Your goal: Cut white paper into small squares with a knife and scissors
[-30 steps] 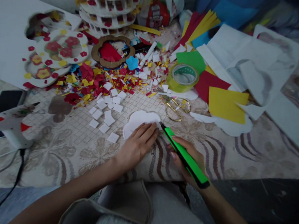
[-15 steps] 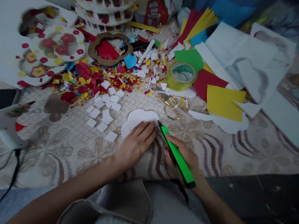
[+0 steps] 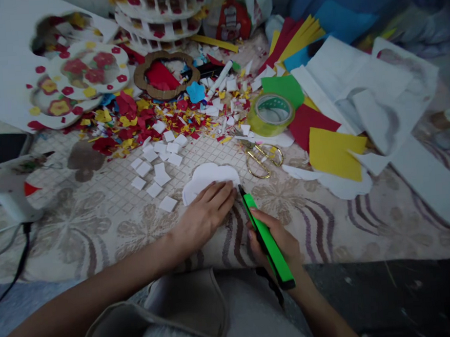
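Right hand closed around the green utility knife, long axis running up-left from the wrist, blade tip at the right edge of the white cloud-shaped cutout, which lies on the patterned mat, pinned under the flat left hand.

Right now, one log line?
left hand: flat on white cutout | right hand: gripping green utility knife | tip: at cutout edge

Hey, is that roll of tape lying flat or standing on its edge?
Lying flat: the tape roll shows its whole ring and centre hole from above, beside the scissors.
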Action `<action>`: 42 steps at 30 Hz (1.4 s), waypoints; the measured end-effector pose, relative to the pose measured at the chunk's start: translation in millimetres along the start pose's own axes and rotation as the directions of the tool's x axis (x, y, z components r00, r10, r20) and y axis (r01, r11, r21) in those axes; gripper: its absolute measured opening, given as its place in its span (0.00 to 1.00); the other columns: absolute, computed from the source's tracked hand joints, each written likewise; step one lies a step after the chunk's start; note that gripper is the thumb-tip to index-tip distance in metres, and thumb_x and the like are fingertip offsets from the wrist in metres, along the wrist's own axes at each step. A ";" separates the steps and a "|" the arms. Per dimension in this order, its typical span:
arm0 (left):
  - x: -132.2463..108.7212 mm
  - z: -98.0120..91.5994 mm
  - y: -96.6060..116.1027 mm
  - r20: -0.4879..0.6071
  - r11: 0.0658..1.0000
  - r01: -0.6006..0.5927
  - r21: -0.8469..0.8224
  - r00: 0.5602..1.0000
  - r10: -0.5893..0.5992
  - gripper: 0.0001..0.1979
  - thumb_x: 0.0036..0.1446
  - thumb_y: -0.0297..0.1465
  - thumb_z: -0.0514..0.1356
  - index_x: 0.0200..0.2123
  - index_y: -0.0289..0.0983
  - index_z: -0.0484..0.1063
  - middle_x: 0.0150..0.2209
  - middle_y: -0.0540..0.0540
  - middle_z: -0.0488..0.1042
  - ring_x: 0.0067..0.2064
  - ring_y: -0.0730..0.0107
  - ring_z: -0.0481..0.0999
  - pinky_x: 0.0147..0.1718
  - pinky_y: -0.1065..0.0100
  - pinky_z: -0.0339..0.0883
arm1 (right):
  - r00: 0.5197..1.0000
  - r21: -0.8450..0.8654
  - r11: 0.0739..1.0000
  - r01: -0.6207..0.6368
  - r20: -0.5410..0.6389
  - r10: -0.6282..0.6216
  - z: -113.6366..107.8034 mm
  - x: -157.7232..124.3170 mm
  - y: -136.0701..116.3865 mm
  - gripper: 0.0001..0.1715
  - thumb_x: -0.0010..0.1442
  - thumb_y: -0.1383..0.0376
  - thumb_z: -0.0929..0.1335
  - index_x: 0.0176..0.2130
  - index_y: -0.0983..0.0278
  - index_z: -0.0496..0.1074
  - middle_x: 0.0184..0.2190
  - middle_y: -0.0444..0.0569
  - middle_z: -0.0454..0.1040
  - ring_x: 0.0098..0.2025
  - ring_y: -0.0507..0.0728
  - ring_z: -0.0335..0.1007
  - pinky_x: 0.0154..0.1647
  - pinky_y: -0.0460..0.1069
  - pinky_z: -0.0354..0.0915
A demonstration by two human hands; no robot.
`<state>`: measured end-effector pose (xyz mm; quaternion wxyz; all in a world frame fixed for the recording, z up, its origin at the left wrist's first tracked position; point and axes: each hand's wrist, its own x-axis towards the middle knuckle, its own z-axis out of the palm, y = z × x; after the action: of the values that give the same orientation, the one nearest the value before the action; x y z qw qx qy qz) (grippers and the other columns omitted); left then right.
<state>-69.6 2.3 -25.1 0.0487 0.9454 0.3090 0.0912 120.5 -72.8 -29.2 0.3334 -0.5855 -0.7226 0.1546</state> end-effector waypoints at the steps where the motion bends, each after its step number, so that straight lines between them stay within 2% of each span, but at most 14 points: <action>1: 0.0 0.0 0.0 0.000 1.000 0.000 0.001 1.000 0.000 0.21 0.63 0.23 0.49 0.59 0.24 0.61 0.60 0.33 0.63 0.62 0.51 0.63 0.61 0.55 0.60 | 1.000 0.000 1.000 0.003 0.004 -0.003 -0.4 -1.1 0.5 0.25 0.59 0.67 0.64 0.56 0.58 0.64 0.42 0.48 0.80 0.40 0.58 0.79 0.39 0.50 0.76; 8: -0.8 1.9 -1.3 -0.005 1.000 0.001 0.007 1.000 -0.001 0.21 0.64 0.22 0.48 0.60 0.25 0.60 0.61 0.33 0.63 0.62 0.53 0.63 0.60 0.55 0.61 | 0.999 -0.010 0.999 -0.030 0.038 0.031 -4.3 -12.5 1.4 0.22 0.60 0.67 0.64 0.54 0.57 0.65 0.37 0.46 0.80 0.36 0.56 0.79 0.35 0.48 0.76; 11: -1.3 2.7 -2.0 -0.006 1.000 -0.002 0.001 1.000 0.002 0.22 0.63 0.22 0.48 0.60 0.25 0.59 0.61 0.33 0.63 0.62 0.53 0.62 0.60 0.55 0.61 | 0.997 0.026 0.997 -0.077 -0.022 0.078 -5.1 -20.4 1.2 0.19 0.61 0.64 0.65 0.52 0.57 0.66 0.35 0.46 0.80 0.34 0.56 0.79 0.31 0.48 0.75; 14: -1.7 2.2 -2.5 -0.001 1.000 0.003 -0.003 1.000 -0.003 0.21 0.64 0.22 0.49 0.60 0.26 0.60 0.61 0.33 0.63 0.63 0.54 0.62 0.60 0.55 0.61 | 0.983 0.131 0.982 -0.139 -0.103 0.153 -4.3 -26.7 2.9 0.18 0.62 0.62 0.65 0.52 0.57 0.66 0.34 0.45 0.79 0.33 0.56 0.78 0.34 0.49 0.75; 16: -1.9 1.2 -2.5 0.002 1.000 0.007 -0.006 1.000 -0.007 0.21 0.63 0.22 0.49 0.60 0.26 0.60 0.61 0.34 0.63 0.63 0.53 0.62 0.60 0.56 0.61 | 0.978 0.176 0.971 -0.161 -0.106 0.181 -3.4 -27.1 4.4 0.19 0.62 0.61 0.65 0.53 0.57 0.66 0.34 0.45 0.79 0.33 0.56 0.78 0.35 0.51 0.75; 22: -1.3 -0.8 -0.7 0.007 1.000 0.018 -0.012 1.000 -0.018 0.21 0.64 0.22 0.48 0.59 0.26 0.61 0.61 0.34 0.63 0.62 0.53 0.61 0.59 0.55 0.62 | 0.987 0.164 0.974 -0.153 -0.025 0.159 -0.9 -9.8 7.2 0.18 0.61 0.60 0.66 0.51 0.58 0.68 0.36 0.47 0.79 0.31 0.57 0.78 0.35 0.53 0.76; 30: -0.6 -2.1 0.6 0.017 0.999 0.031 -0.034 0.999 -0.031 0.21 0.64 0.23 0.48 0.60 0.28 0.61 0.62 0.35 0.62 0.64 0.56 0.60 0.60 0.56 0.61 | 0.998 0.145 0.988 -0.060 -0.026 0.064 5.8 -2.1 11.3 0.20 0.60 0.62 0.66 0.53 0.58 0.66 0.39 0.48 0.79 0.36 0.58 0.77 0.37 0.52 0.76; 36: -0.5 -0.1 0.1 -0.007 0.999 0.017 -0.034 1.000 -0.017 0.20 0.64 0.23 0.49 0.59 0.26 0.62 0.61 0.33 0.63 0.63 0.53 0.61 0.59 0.54 0.63 | 0.999 0.096 0.995 -0.012 -0.039 0.015 8.1 -0.1 8.0 0.20 0.61 0.62 0.65 0.53 0.58 0.67 0.43 0.49 0.78 0.43 0.60 0.77 0.41 0.53 0.76; 42: 0.4 -0.5 -0.2 0.023 0.999 0.017 -0.030 1.000 -0.016 0.21 0.64 0.23 0.49 0.59 0.27 0.62 0.61 0.33 0.63 0.63 0.53 0.61 0.60 0.54 0.61 | 0.997 0.123 0.991 -0.045 -0.053 0.052 11.0 2.8 8.2 0.24 0.59 0.63 0.66 0.55 0.57 0.65 0.45 0.48 0.78 0.44 0.60 0.77 0.44 0.53 0.75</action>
<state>-69.5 2.7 -24.6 0.0674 0.9429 0.3150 0.0850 119.1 -66.2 -41.5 0.3849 -0.5854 -0.6877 0.1901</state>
